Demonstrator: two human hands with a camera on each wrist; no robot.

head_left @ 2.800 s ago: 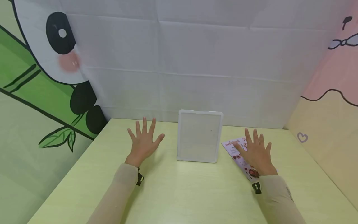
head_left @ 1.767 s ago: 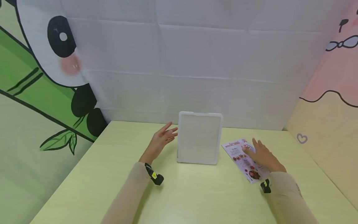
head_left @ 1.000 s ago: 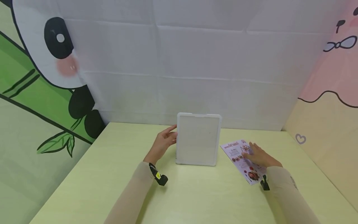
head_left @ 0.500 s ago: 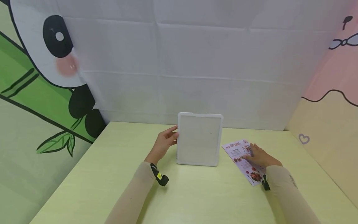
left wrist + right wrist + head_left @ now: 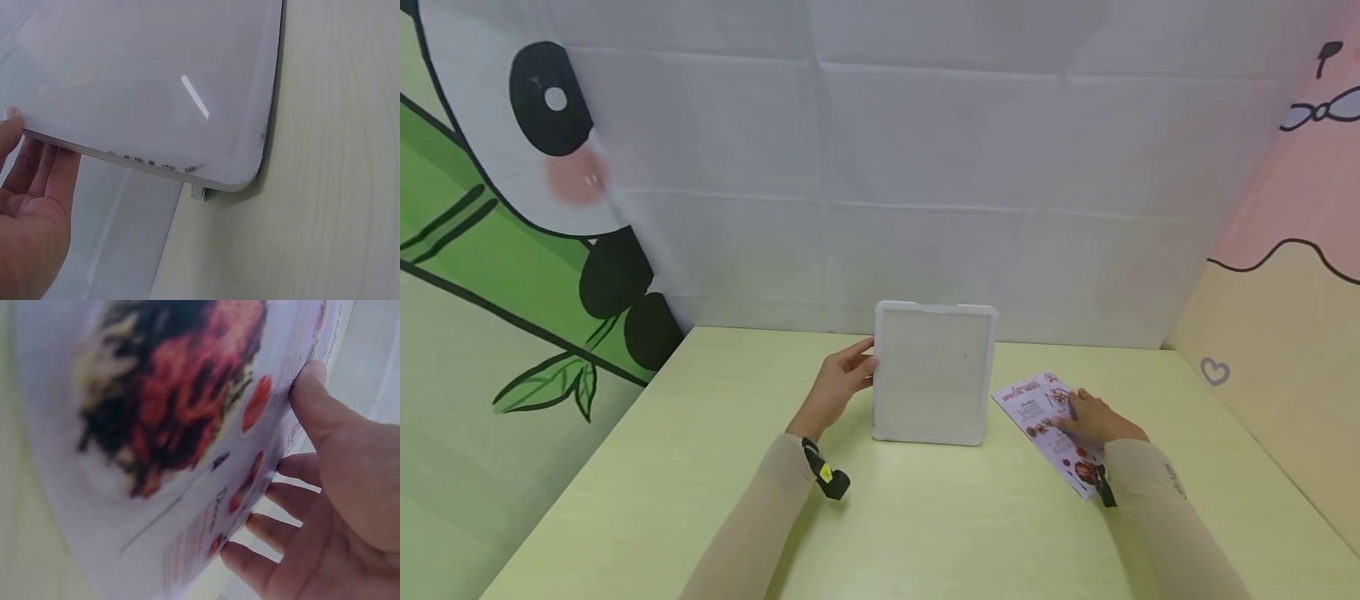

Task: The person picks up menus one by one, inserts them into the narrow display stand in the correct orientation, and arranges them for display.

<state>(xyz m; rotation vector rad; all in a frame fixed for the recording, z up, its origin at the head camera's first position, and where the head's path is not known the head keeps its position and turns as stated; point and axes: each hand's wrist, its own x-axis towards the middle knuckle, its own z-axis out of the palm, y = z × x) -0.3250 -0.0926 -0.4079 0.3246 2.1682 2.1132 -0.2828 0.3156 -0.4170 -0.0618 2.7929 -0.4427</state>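
Observation:
A white framed board [image 5: 934,375] stands upright on the table, leaning slightly back. My left hand [image 5: 835,387] grips its left edge, with the thumb [image 5: 10,128] on the front face and the other fingers behind. Dark scuffs mark that edge in the left wrist view, where a small foot [image 5: 198,191] juts out behind. To the board's right lies a printed menu sheet [image 5: 1033,408] headed "SPECIAL MENU". My right hand [image 5: 1096,417] holds the sheet's right edge, thumb [image 5: 312,384] on the printed side and fingertips at or under the edge. Its right part is hidden by the hand.
The pale yellow-green table [image 5: 895,517] runs back to a white cloth wall [image 5: 925,167]. A panda-patterned panel [image 5: 512,250] borders the left side, and a pink and cream panel [image 5: 1285,292] the right.
Both hands were spread flat in the air. My left hand moved right and took the board's edge; my right hand came down onto the menu sheet and took its edge, turning the sheet slightly.

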